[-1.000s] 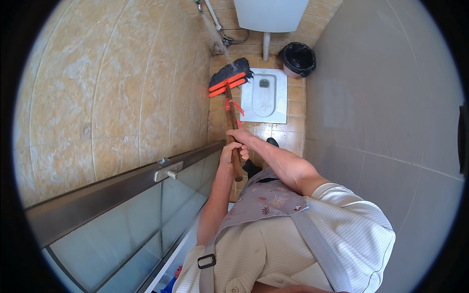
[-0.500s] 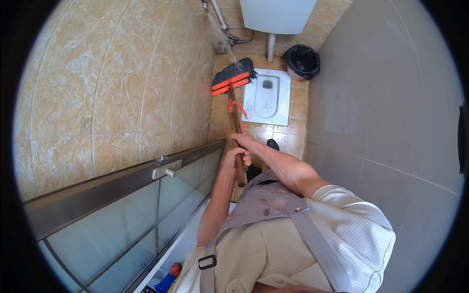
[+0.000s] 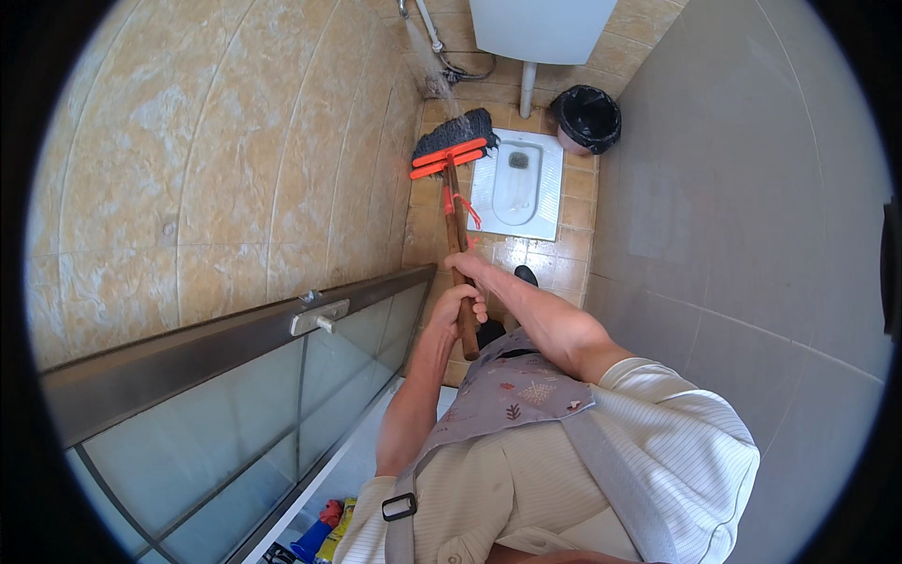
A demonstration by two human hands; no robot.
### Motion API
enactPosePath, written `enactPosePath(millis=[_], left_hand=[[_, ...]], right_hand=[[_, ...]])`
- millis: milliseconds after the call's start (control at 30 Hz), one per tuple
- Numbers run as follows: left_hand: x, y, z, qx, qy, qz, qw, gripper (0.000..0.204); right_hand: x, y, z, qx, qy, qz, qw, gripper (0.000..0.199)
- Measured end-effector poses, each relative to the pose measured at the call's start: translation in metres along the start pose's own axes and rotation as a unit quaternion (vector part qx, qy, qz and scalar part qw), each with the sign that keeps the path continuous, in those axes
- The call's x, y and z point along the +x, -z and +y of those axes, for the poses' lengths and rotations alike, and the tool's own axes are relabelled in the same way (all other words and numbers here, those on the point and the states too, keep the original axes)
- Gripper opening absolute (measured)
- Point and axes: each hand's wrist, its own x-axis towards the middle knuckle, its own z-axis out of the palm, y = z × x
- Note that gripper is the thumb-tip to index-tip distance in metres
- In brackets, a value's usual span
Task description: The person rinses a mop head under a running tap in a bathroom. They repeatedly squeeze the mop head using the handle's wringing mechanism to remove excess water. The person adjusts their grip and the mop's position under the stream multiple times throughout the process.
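Observation:
Both my hands grip the brown wooden handle of a mop (image 3: 450, 141) with a shaggy dark grey head and two orange bars across it. My left hand (image 3: 459, 306) is wrapped round the handle near its lower end. Just above it, my right hand (image 3: 466, 266) is closed round the same handle. Part of the handle looks doubled; I cannot tell whether there are two sticks. A red cord hangs beside it. The mop head is at the left edge of the white squat toilet (image 3: 554, 197), under a stream of water (image 3: 434, 70) falling from a tap (image 3: 403, 7).
A white cistern (image 3: 540, 28) with a downpipe (image 3: 528, 89) hangs at the back. Right of the toilet stands a bin (image 3: 587, 117) lined with a black bag. A glazed door (image 3: 235, 414) with a metal latch is at my left. Wet tiles (image 3: 573, 240) surround the toilet.
The whole view has shifted slightly. My hands and the mop keep nearly the same place relative to the toilet, and water still falls on the mop head.

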Motion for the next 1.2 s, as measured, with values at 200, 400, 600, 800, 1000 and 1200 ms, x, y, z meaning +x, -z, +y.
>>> enactPosePath(millis=[200, 400, 600, 800, 1000, 1200], left_hand=[[-0.02, -0.018, -0.022, 0.158, 0.032, 0.065, 0.985, 0.007], [-0.027, -0.018, -0.031, 0.239, 0.021, 0.08, 0.967, 0.017], [-0.029, -0.002, -0.037, 0.288, 0.01, 0.063, 0.956, 0.023], [-0.033, -0.006, -0.036, 0.347, 0.008, 0.06, 0.936, 0.014], [-0.026, -0.005, -0.031, 0.365, 0.015, 0.049, 0.93, 0.01], [-0.016, -0.015, -0.025, 0.35, 0.034, 0.074, 0.933, 0.01]], right_hand=[[0.016, 0.004, 0.034, 0.013, -0.023, -0.006, 1.0, 0.02], [0.007, -0.002, 0.052, 0.098, -0.057, 0.045, 0.993, 0.021], [-0.03, -0.009, 0.045, 0.145, -0.057, 0.096, 0.983, 0.021], [-0.031, -0.008, 0.053, 0.209, -0.055, 0.111, 0.97, 0.024], [-0.031, -0.004, 0.052, 0.24, -0.059, 0.124, 0.961, 0.021], [-0.008, 0.007, 0.058, 0.26, -0.043, 0.075, 0.962, 0.021]])
